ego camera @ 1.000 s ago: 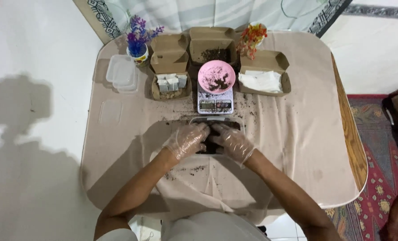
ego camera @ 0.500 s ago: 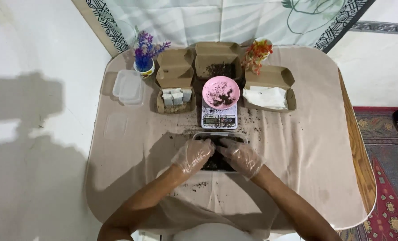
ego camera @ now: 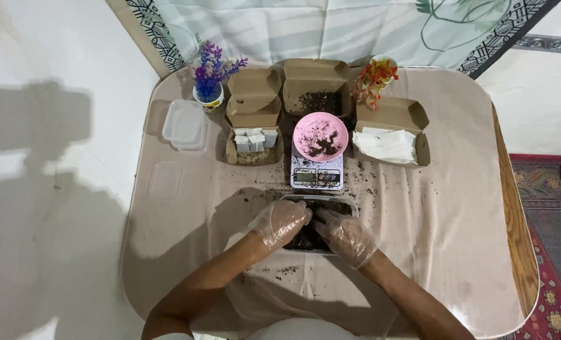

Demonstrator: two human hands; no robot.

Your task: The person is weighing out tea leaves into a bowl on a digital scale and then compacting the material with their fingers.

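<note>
Both your gloved hands are down in the clear tray (ego camera: pixel 349 203) of dark soil near the table's (ego camera: pixel 469 252) front edge. Your left hand (ego camera: pixel 279 221) is curled over the soil, your right hand (ego camera: pixel 346 236) pressed into it beside; whether either pinches anything, you cannot tell. The pink bowl (ego camera: pixel 320 136) on the scale (ego camera: pixel 317 177) already holds a little soil, apparently a portion weighed; crumbs scatter around.

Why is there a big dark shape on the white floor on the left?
Head view: that is a shadow, cast by light from the right. Arm shadows darken the tablecloth beside the left hand. The right hand and tray look sharp, no glare.
</note>
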